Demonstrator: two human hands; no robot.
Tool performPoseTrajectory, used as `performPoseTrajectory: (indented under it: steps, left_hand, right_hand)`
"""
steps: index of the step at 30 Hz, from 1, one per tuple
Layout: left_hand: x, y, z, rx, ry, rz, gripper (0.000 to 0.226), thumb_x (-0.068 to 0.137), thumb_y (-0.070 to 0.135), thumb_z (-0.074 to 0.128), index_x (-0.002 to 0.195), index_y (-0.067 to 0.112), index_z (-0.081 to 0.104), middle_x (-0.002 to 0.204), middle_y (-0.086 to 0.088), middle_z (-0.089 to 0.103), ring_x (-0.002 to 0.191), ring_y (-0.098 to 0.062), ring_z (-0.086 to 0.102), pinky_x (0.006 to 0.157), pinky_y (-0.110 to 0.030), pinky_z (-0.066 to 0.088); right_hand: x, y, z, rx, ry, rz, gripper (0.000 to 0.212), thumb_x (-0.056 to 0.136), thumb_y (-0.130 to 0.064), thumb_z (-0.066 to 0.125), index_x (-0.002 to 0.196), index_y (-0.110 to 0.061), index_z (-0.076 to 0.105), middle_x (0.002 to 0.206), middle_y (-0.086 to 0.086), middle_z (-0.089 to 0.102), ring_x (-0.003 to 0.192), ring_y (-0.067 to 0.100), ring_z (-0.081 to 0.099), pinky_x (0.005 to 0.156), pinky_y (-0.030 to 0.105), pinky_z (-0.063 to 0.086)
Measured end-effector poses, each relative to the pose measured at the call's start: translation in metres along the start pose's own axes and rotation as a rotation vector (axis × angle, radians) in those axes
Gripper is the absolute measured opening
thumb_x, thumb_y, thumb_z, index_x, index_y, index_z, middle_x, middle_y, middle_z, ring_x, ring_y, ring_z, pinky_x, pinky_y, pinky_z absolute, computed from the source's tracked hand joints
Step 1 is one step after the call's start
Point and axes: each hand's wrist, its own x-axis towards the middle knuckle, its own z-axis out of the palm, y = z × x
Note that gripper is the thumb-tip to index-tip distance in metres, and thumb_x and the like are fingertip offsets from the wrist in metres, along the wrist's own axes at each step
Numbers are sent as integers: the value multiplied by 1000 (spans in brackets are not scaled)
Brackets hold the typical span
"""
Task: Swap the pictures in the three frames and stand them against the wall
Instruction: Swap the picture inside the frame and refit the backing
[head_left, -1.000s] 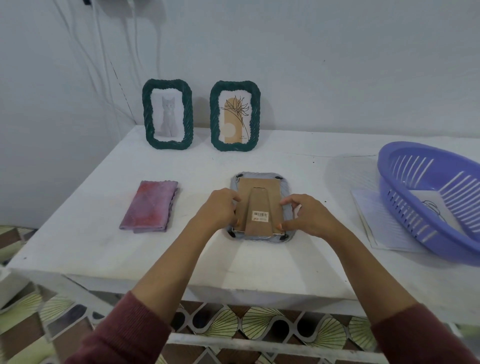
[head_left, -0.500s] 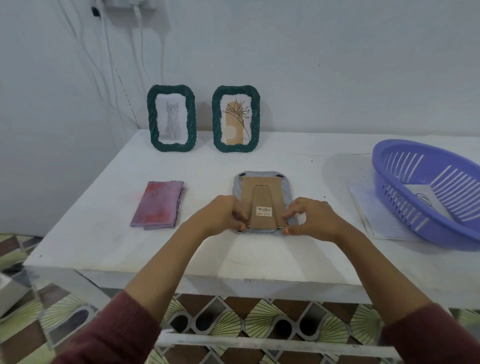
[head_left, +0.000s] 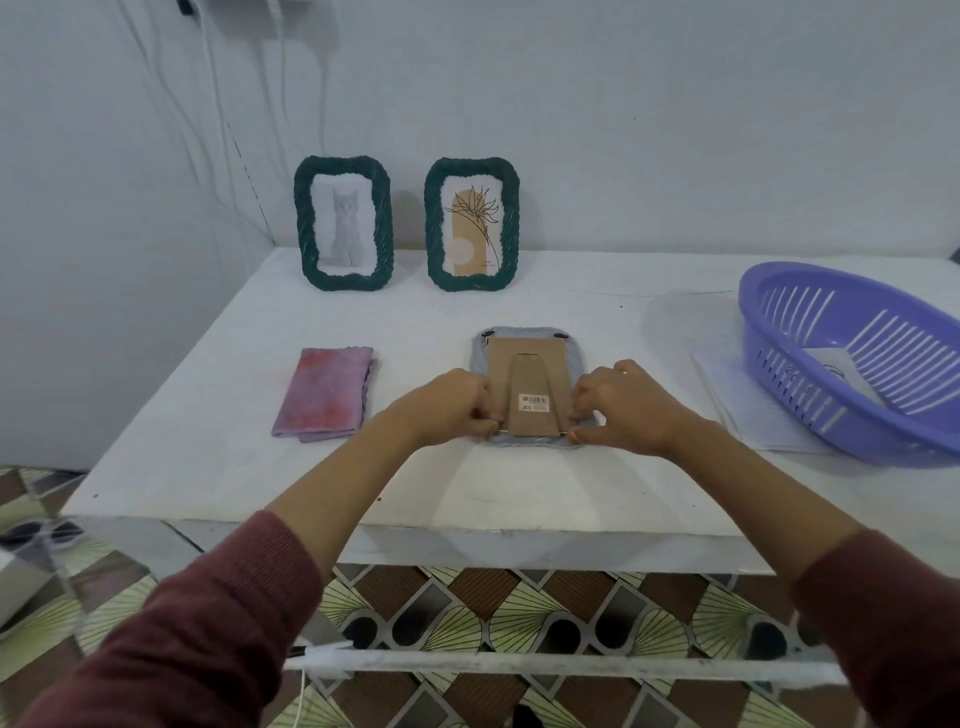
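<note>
- A folded pink-and-purple cloth lies flat on the white table, well out to the left of the left hand.
- Beyond the left hand and a little to its left, a dark green frame with a grey cat picture stands upright against the wall.
- The left hand has its fingers curled in, fingertips pinching the lower left edge of the grey frame.
- A second green frame, holding a plant drawing, stands against the wall just beside the cat one, far beyond the gap between the hands.
- The grey frame lies face down on the table between the two hands. Its cardboard back faces up, with the folded stand and a barcode label showing.
- The right hand is curled likewise, fingertips gripping the frame's lower right edge; a ring sits on one finger.
- To the right of the right hand, loose white papers lie flat, partly under a purple slotted basket.
- Inside the basket rests a sheet with a line drawing.
</note>
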Motion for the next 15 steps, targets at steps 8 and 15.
performPoseTrajectory:
  steps: [8,15]
  left_hand:
    - [-3,-5,5,-125,94,44,15,82,15,67,91,6,75,92,-10,66,73,-12,52,77,-33,48]
    - [1,-4,5,-199,94,-21,13,78,8,69,87,2,74,84,-5,62,75,-15,57,81,-36,50]
  right_hand:
    - [-2,-1,4,267,111,73,16,81,-28,63,86,-15,71,91,-4,67,89,15,57,80,26,29]
    - [-3,-1,13,480,125,154,11,75,-18,70,81,-9,69,92,2,68,90,18,58,84,33,44]
